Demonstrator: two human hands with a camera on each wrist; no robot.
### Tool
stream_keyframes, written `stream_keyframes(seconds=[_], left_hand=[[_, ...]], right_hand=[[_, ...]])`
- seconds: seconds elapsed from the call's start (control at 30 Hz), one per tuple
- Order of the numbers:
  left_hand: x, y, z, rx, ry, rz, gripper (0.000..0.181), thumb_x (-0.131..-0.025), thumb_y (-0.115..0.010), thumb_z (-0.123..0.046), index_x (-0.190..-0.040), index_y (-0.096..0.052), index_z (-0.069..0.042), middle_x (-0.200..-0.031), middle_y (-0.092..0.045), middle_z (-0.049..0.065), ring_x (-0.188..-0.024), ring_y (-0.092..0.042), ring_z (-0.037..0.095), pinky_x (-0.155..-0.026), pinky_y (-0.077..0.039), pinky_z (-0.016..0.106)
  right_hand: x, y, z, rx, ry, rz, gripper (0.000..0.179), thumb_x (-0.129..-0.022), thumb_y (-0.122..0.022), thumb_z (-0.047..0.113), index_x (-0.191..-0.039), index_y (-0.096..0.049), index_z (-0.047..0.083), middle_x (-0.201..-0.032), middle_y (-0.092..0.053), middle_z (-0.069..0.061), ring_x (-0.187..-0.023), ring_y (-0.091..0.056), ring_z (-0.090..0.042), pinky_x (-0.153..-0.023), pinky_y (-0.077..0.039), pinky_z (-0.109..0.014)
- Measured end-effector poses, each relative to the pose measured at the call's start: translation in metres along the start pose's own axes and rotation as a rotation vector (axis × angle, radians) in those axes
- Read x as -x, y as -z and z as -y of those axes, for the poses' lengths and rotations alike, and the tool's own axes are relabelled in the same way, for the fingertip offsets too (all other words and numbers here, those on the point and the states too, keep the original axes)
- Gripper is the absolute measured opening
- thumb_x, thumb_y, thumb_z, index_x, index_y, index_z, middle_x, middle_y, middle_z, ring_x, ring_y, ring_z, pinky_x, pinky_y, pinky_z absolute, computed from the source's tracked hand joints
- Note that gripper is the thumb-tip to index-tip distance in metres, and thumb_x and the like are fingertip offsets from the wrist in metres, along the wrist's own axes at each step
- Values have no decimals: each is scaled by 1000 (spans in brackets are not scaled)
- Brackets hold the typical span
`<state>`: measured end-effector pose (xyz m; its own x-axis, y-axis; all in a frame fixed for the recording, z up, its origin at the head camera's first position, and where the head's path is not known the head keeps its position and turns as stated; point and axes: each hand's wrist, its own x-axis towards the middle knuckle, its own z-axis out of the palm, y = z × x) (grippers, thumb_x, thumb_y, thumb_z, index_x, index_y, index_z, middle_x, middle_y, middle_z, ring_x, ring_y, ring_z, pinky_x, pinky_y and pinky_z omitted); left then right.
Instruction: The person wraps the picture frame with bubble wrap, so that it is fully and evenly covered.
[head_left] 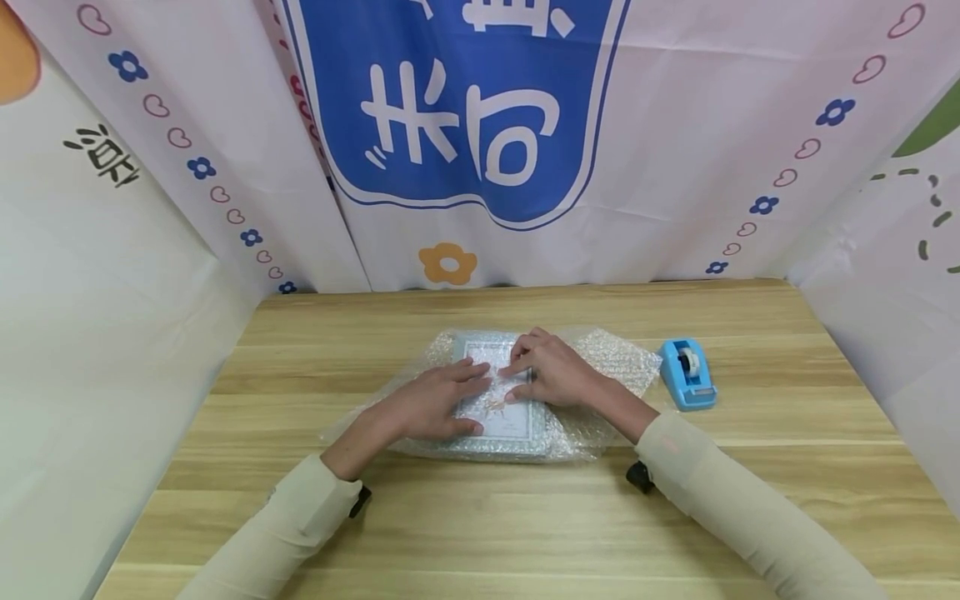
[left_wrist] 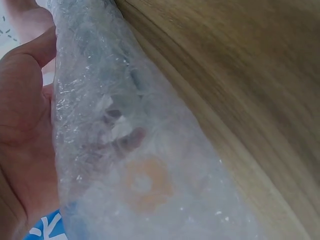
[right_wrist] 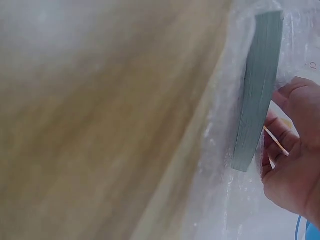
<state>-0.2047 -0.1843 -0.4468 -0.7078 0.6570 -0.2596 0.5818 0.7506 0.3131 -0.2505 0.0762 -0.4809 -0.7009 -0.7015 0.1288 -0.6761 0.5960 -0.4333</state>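
In the head view, a flat rectangular frame-like thing [head_left: 491, 421] with a grey-green border and a pale printed face lies on the table, covered by clear bubble wrap [head_left: 431, 446]. My left hand [head_left: 431, 404] lies on its left part with the fingers spread over the wrap. From the right, my right hand [head_left: 558, 371] touches the wrapped face with bent fingers, thumb and index tips apart. The right wrist view shows the thing's thick grey-green side edge [right_wrist: 260, 90] through the wrap. In the left wrist view, the bubble wrap hides most of the left fingers.
A blue tape dispenser [head_left: 688, 375] with a roll of tape stands to the right, close to a loose flap of wrap [head_left: 618, 358]. The wooden table [head_left: 480, 525] is bordered by printed white cloth [head_left: 652, 208] at the back and sides.
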Motion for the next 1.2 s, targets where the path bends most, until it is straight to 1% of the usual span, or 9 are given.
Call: stream_keyframes(seconds=[0.23, 0.3, 0.47, 0.53, 0.7, 0.9, 0.97, 1.07, 1.2], left_hand=[[-2, -2, -4, -21, 16, -5, 77, -100, -77, -43, -163, -46, -11, -177, -31, 7, -166, -24, 39, -131, -32, 60], [-3, -3, -4, -22, 16, -6, 77, -99, -77, -44, -163, -46, -12, -177, -32, 7, -166, -24, 39, -131, -32, 59], [-4, -5, -2, -26, 8, -20, 76, -98, -78, -43, -161, -49, -11, -176, -34, 9, -165, -26, 39, -130, -33, 58], [-3, -5, -1, -17, 10, -24, 76, -98, -78, -43, -161, -50, -10, -175, -34, 9, -165, -26, 40, -130, -34, 58], [-3, -1, 1, 9, -5, -28, 76, -98, -78, -42, -161, -50, -10, -175, -36, 11, -164, -27, 41, -130, -32, 61], [-6, -1, 7, 17, -60, -93, 76, -101, -75, -39, -162, -46, -4, -173, -37, 16, -160, -35, 42, -130, -33, 58], [-6, -2, 8, 12, -61, -103, 76, -101, -75, -40, -162, -45, -4, -175, -33, 15, -162, -31, 42, -131, -30, 60], [-7, -3, 10, -20, -68, -134, 71, -102, -75, -38, -159, -50, -4, -176, -31, 14, -164, -25, 45, -131, -28, 66], [-11, -3, 13, -42, -84, -186, 63, -102, -76, -33, -153, -57, -2, -173, -36, 17, -163, -26, 46, -128, -31, 68]], right_hand=[[0, 5, 8, 54, -18, 43, 44, -89, -88, 38, -127, -80, 17, -126, -73, -7, -120, -61, -27, -104, -56, -44], [1, 7, 9, 62, -27, 52, 46, -89, -88, 40, -128, -80, 16, -131, -71, -9, -124, -61, -29, -106, -56, -45], [1, 7, 10, 67, -51, 56, 65, -85, -90, 46, -138, -74, 11, -149, -64, -12, -140, -57, -33, -119, -50, -50], [1, 6, 11, 72, -45, 53, 68, -85, -90, 46, -139, -72, 10, -153, -62, -14, -143, -55, -35, -121, -48, -53], [0, 3, 16, 79, -17, 33, 54, -86, -90, 38, -131, -77, 10, -145, -67, -15, -135, -60, -33, -115, -54, -49], [0, 1, 17, 49, -31, 17, 48, -86, -90, 35, -126, -80, 11, -138, -71, -12, -127, -62, -29, -108, -58, -44], [0, 1, 17, 44, -35, 17, 47, -86, -90, 35, -126, -80, 12, -137, -71, -11, -127, -62, -29, -108, -58, -43], [-1, 1, 17, 51, -34, 11, 47, -86, -90, 36, -125, -80, 12, -137, -72, -11, -126, -62, -29, -107, -58, -44], [-1, 0, 16, 51, -30, 3, 46, -86, -90, 36, -124, -81, 12, -135, -73, -11, -124, -63, -29, -106, -59, -43]])
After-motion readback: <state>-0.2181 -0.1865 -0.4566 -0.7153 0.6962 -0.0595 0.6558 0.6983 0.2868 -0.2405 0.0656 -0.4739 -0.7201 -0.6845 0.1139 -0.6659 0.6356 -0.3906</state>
